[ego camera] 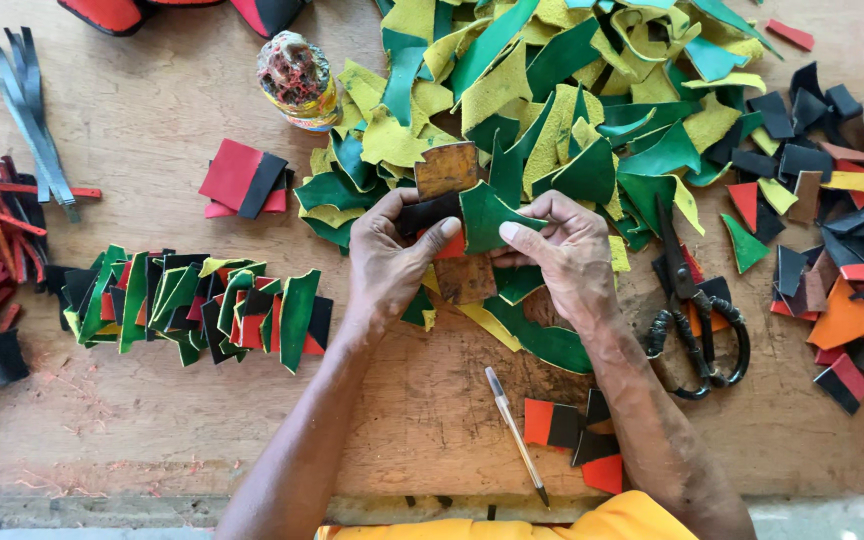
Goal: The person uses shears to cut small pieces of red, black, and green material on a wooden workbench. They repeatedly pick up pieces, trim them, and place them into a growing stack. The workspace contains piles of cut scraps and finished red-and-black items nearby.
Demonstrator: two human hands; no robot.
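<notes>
My left hand (387,262) and my right hand (564,255) meet over the middle of the wooden table (152,420). Together they pinch a small layered stack of leather pieces (462,225): black on the left, red beneath, green on the right. A brown leather template (446,168) sticks up behind the stack, and another brown piece (465,280) lies under the hands. The thumbs press on top of the stack.
A big heap of green and yellow leather scraps (552,90) fills the far middle. A row of assembled pieces (192,305) lies left. Black scissors (692,310) rest right, a pen (515,432) near the front edge, a glue bottle (297,80) behind, dark scraps (842,230) far right.
</notes>
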